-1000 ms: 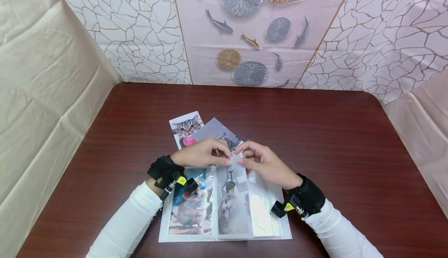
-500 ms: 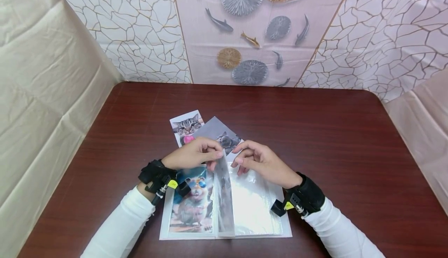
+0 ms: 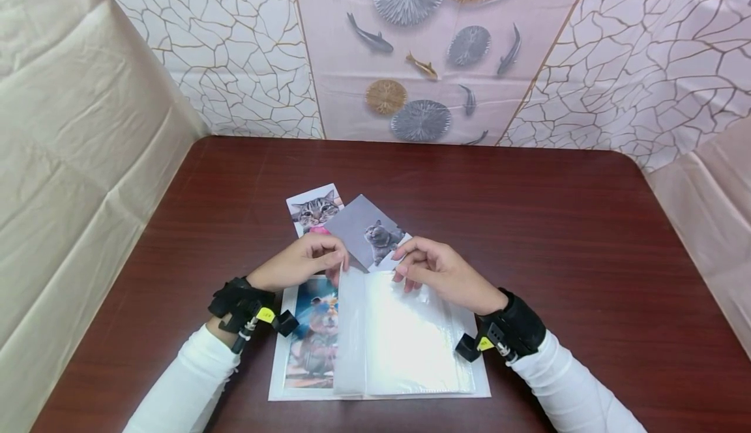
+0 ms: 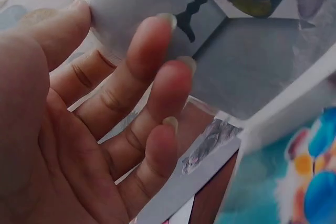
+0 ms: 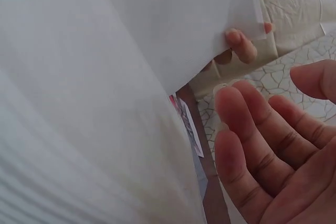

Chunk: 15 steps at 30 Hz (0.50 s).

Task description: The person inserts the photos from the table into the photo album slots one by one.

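An open photo album [image 3: 482,381] with clear-pocket pages lies at the front of the table. My left hand [image 3: 302,262] pinches the top corner of an album page [image 3: 351,335] between thumb and index finger. That page stands partly lifted over the left side, covering part of a picture of an animal in blue goggles [image 3: 311,361]. In the left wrist view a grey picture [image 4: 247,72] shows on the page's other face. My right hand [image 3: 442,275] hovers at the top of the shiny right-hand page [image 3: 419,348], fingers loosely bent and holding nothing; the right wrist view shows its fingers [image 5: 236,111] apart from the page.
Behind the album, a grey cat photo [image 3: 360,224] overlaps a tabby cat photo [image 3: 317,210] on the dark red-brown table [image 3: 528,211]. Patterned cloth [image 3: 235,55] hangs beyond the far edge, and a cream cloth [image 3: 70,159] hangs on the left.
My left hand has moved left, turning the album page over from the right and uncovering the shiny page beneath. The right hand has let go of the page top and stays nearly in place.
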Motion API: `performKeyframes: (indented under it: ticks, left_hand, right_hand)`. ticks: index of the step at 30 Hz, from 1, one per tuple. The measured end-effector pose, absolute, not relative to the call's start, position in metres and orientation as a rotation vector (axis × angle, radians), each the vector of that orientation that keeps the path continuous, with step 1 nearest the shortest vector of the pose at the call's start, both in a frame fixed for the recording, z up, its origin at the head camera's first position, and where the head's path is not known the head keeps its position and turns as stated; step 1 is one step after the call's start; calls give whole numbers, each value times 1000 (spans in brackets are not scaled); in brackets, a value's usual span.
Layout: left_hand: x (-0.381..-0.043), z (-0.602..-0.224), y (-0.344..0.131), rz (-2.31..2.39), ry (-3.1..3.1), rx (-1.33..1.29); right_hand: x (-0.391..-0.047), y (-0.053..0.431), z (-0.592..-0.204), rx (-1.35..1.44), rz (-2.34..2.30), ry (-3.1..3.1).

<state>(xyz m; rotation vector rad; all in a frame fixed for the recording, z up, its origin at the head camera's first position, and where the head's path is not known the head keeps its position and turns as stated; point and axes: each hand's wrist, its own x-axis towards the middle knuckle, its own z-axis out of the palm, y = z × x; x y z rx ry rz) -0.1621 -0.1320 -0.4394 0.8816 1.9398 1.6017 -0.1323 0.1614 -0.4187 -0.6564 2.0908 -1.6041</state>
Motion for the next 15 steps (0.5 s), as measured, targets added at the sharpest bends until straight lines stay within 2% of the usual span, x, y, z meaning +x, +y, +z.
performKeyframes:
  ticks: [15]
  left_hand:
    - [-151,-448,-166,1533,2181,699]
  right_hand:
    - [-137,165,-425,-701,-1514,2200]
